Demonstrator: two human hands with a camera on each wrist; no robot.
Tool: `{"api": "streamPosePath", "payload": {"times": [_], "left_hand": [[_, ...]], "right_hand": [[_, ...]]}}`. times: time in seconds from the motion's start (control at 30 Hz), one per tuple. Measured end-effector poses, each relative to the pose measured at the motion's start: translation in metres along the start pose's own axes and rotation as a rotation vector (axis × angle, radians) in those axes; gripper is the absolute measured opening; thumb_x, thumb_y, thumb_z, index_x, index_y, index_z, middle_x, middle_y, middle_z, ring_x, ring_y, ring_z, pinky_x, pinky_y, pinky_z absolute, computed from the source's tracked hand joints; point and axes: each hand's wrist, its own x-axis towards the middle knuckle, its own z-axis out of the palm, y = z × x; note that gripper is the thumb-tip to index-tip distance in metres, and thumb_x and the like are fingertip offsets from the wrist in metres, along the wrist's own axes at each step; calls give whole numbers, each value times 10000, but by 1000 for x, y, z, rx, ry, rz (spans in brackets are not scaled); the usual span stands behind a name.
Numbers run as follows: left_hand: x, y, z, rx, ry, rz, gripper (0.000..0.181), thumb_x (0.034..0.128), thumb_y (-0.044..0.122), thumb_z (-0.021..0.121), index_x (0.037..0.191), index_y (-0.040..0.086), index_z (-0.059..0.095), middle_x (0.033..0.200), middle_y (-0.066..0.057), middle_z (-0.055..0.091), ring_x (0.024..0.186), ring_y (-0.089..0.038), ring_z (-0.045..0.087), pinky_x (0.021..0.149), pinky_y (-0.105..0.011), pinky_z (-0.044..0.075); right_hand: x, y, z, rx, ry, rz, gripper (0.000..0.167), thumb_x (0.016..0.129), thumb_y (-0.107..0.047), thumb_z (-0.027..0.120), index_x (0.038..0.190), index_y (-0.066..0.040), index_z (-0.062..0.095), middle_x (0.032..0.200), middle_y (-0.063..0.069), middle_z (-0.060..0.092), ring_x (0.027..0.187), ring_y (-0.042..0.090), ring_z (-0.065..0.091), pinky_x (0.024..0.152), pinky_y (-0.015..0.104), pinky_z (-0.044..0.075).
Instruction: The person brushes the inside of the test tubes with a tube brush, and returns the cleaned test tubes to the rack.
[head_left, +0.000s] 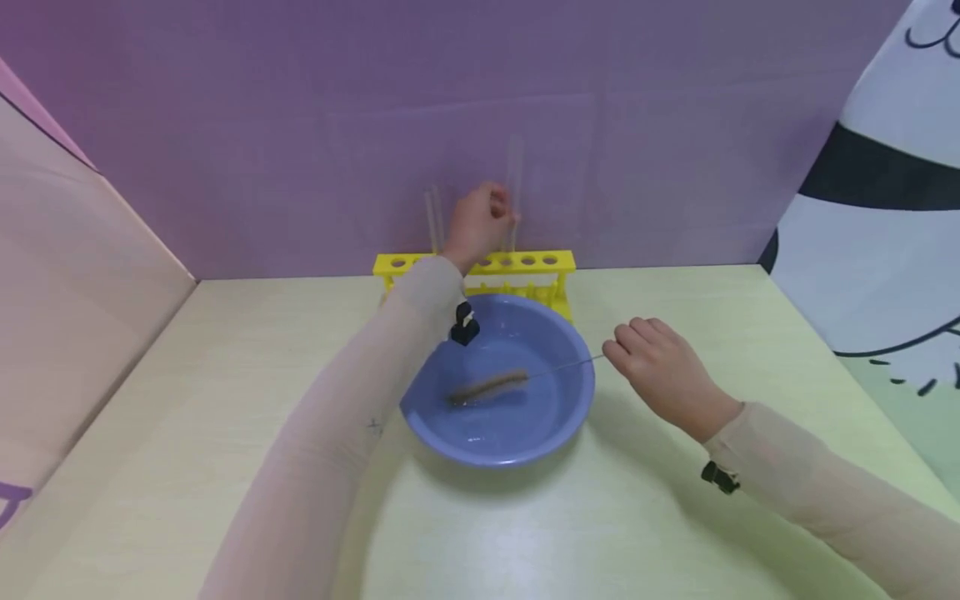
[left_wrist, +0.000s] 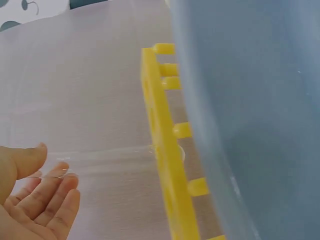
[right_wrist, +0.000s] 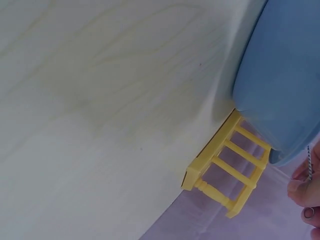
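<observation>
My right hand (head_left: 663, 375) grips the thin twisted-wire handle (right_wrist: 309, 162) of a test tube brush, its end loop showing below the fingers in the right wrist view. The brush's brown bristle head (head_left: 489, 388) lies inside a blue basin (head_left: 577, 417), blurred. Behind the basin, my left hand (head_left: 478, 221) is beside a clear test tube (head_left: 515, 167) standing in a yellow rack (head_left: 558, 260). In the left wrist view, its thumb (left_wrist: 30, 159) and loosely bent fingers stand apart around the tube (left_wrist: 110, 161); contact is hard to tell.
Another clear tube (head_left: 433, 218) stands in the rack, left of my left hand. The basin's rim overlaps the rack's front. A purple cloth wall (head_left: 300, 167) rises behind the pale wooden table (head_left: 225, 375). My left forearm (head_left: 337, 433) crosses the basin's left side.
</observation>
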Motion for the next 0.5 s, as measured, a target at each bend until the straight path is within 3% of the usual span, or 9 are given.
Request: {"api": "streamPosePath", "payload": {"times": [0.17,0.3,0.5], "left_hand": [[-6,7,-7,-78,65,72,248,914,237,619,1106,121,513,1151,-22,580,1078,-135,538,902,-292,451],[-13,14,-13,-153,98,142,258,911,211,625,1127,105,531,1136,-15,592,1075,-122,546,910,-256,444],[-28,27,-22,-181,105,240,313,911,168,623,1199,71,547,1147,-28,623,1056,-104,569,898,-201,441]], "right_hand": [[-3,2,-1,10,25,0,206,668,187,622,790,33,564,727,142,522,651,290,472,587,365,415],[-7,5,-1,22,47,2,224,662,214,560,785,27,554,705,140,496,638,299,451,572,369,395],[-13,7,-4,21,45,18,229,683,203,563,802,7,546,709,135,484,637,300,431,560,369,370]]}}
